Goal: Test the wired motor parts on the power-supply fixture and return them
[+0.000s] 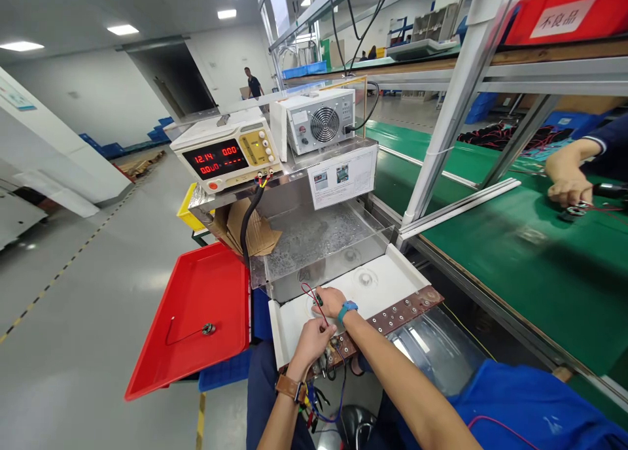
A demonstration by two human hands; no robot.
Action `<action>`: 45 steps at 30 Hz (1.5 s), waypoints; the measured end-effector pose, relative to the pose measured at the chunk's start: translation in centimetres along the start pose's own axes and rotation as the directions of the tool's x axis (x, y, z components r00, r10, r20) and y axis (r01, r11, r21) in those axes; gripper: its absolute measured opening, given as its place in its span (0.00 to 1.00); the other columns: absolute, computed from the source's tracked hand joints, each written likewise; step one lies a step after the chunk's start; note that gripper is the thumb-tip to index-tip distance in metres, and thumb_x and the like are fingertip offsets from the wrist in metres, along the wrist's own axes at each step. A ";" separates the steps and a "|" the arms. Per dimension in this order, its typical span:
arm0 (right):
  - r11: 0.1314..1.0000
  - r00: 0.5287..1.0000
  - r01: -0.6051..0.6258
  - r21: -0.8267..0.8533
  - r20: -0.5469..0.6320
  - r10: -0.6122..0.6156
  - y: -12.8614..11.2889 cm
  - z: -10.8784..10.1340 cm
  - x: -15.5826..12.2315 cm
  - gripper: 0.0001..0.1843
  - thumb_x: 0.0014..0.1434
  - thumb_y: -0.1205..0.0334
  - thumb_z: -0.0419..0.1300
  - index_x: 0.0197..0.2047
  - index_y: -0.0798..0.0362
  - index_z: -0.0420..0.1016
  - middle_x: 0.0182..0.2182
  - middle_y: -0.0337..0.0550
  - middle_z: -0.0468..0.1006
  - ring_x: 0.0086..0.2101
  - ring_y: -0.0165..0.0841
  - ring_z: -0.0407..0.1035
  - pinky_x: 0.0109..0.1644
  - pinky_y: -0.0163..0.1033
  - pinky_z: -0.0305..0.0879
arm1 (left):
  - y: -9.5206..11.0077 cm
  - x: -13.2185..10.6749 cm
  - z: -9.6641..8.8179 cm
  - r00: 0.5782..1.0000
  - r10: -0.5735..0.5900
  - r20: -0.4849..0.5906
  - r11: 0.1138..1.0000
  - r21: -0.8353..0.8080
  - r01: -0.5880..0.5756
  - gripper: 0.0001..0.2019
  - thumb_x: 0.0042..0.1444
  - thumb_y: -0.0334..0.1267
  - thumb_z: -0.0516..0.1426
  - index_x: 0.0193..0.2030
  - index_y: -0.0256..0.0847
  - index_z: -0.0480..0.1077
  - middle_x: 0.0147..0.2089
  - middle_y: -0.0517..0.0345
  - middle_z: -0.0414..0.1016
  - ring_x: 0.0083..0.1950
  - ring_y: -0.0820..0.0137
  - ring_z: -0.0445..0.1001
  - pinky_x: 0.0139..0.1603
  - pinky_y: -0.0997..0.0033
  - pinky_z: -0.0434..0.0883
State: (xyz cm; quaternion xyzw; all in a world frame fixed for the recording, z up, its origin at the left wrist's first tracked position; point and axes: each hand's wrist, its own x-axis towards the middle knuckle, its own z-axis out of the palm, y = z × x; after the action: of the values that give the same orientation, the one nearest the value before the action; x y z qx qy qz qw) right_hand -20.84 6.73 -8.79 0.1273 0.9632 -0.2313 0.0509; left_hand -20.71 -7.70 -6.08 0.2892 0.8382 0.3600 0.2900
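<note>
My right hand [331, 302], a blue band on its wrist, is closed around a small dark motor part [318, 300] that its fingers mostly cover. A thin red wire [307, 289] loops up from the part. Below it, my left hand [314, 340], with a brown watch strap, pinches the red wire [322, 315] between thumb and fingers. Both hands are over the front left of a white fixture tray [392, 273] with a brown, studded terminal strip [405, 309] along its near edge. Cables [342, 398] hang under the strip.
A red tray [196, 293] at the left holds a similar round motor part [209, 329] with a wire. A power supply [216, 152] with red digits stands on a metal shelf beside a fan-cooled unit [321, 123]. A co-worker's hand [569, 175] works over the green bench [549, 273].
</note>
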 end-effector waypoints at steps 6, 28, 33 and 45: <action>1.000 1.000 0.008 -0.011 -0.005 -0.009 -0.5 -0.5 -0.4 0.20 0.57 0.50 0.61 0.48 0.54 0.71 0.41 0.51 0.80 0.43 0.42 0.73 0.41 0.38 0.58 | 0.0 -0.1 0.1 1.000 -0.018 -0.007 0.999 -0.035 0.018 0.13 0.52 0.42 0.56 0.21 0.42 0.61 0.21 0.64 0.65 0.26 0.72 0.64 0.30 0.73 0.58; 0.999 0.998 0.008 0.040 -0.056 -0.005 -1.1 -0.1 -0.6 0.17 0.53 0.56 0.61 0.45 0.53 0.72 0.40 0.51 0.80 0.43 0.43 0.73 0.42 0.39 0.58 | -0.5 -0.3 0.5 0.996 -0.033 -0.080 0.997 -0.071 0.027 0.11 0.47 0.37 0.56 0.20 0.43 0.59 0.22 0.64 0.64 0.29 0.71 0.64 0.32 0.71 0.58; 1.000 0.999 0.001 0.025 -0.042 0.000 -1.9 -1.1 -0.9 0.17 0.52 0.57 0.61 0.45 0.54 0.73 0.42 0.52 0.81 0.44 0.43 0.74 0.43 0.38 0.60 | -0.9 0.0 0.5 0.996 -0.011 -0.093 0.999 -0.050 0.006 0.13 0.47 0.44 0.57 0.20 0.44 0.58 0.22 0.61 0.66 0.30 0.68 0.67 0.33 0.69 0.61; 0.818 0.587 -0.294 0.495 -0.581 0.563 6.9 -13.5 -8.7 0.15 0.56 0.48 0.57 0.40 0.50 0.73 0.29 0.41 0.79 0.31 0.36 0.73 0.34 0.36 0.60 | 8.5 -0.3 -0.4 0.957 0.143 -0.253 0.825 -0.504 -0.256 0.38 0.43 0.69 0.60 0.48 0.37 0.75 0.41 0.45 0.81 0.35 0.62 0.78 0.37 0.63 0.75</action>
State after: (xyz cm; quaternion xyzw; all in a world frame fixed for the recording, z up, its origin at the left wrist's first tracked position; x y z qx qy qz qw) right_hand -11.20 16.91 1.57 0.4448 0.7888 -0.3103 -0.2893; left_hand -18.44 -3.16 0.78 0.2456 0.6959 0.6339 0.2316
